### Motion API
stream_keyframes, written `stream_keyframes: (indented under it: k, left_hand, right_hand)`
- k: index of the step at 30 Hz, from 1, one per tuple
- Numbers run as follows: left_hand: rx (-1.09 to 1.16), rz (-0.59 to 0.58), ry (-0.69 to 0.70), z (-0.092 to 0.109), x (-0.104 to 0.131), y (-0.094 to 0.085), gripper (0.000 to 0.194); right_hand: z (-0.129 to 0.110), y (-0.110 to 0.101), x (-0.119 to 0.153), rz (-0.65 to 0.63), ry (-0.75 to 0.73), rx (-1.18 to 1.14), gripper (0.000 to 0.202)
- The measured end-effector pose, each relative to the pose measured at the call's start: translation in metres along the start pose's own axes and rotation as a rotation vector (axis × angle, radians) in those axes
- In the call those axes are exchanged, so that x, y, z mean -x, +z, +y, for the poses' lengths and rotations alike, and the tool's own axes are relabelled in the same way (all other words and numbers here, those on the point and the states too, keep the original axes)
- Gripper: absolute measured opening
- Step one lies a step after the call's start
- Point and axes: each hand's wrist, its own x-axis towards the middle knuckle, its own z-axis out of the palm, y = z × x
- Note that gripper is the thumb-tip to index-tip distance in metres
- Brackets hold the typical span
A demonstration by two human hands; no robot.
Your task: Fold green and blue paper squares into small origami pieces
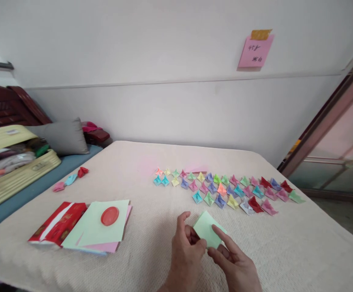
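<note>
A small, square-looking piece of light green folded paper (208,228) is held above the cloth-covered table, close to its front. My left hand (187,247) pinches its lower left side, thumb in front and the index finger raised. On the right side, my right hand (233,257) has its index finger lying on the paper's face and its thumb at the bottom corner. Some of the fingers are hidden behind the paper. Just beyond my hands, several small origami pieces (220,201) in many colours stand in rows on the table.
On the left, green and pink paper sheets (94,227) lie under a red round disc (110,216), beside a red packet (61,222). Farther back are a few folded pieces (71,179). A grey cushion (63,136) and a yellow case (21,162) sit beyond the table (127,162). A pink note (256,52) hangs on the wall.
</note>
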Motion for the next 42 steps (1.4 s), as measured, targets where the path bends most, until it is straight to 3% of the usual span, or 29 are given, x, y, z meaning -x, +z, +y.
stream_keyframes:
  k: [12, 15, 20, 27, 33, 37, 39, 42]
  left_hand:
    - [-0.063, -0.009, -0.011, 0.012, -0.004, -0.006, 0.035]
    - [-0.003, -0.029, -0.019, 0.008, -0.004, -0.005, 0.039]
    - [0.167, -0.107, -0.068, -0.003, -0.001, 0.002, 0.072]
    - [0.081, -0.011, -0.031, 0.005, -0.005, -0.002, 0.057]
    - [0.004, -0.005, 0.002, 0.016, -0.009, -0.010, 0.045]
    - [0.041, 0.038, -0.050, 0.014, -0.007, -0.011, 0.048]
    - [0.091, -0.008, -0.144, 0.009, -0.005, -0.009, 0.048]
    - [0.108, -0.180, -0.271, 0.000, -0.001, -0.004, 0.032]
  right_hand:
    - [0.003, -0.002, 0.000, -0.019, 0.020, -0.004, 0.058]
    - [0.001, -0.001, 0.001, -0.008, 0.021, -0.005, 0.058]
    - [0.000, -0.004, -0.001, -0.023, -0.003, 0.023, 0.058]
    - [0.001, -0.001, 0.000, -0.007, -0.042, 0.035, 0.054]
    - [-0.001, 0.000, 0.001, 0.004, -0.065, 0.031, 0.052]
    - [0.000, -0.001, -0.001, 0.008, -0.083, 0.013, 0.050]
    - [0.001, -0.001, -0.001, 0.015, -0.102, 0.017, 0.049]
    - [0.003, 0.000, -0.001, 0.012, -0.148, 0.028, 0.045]
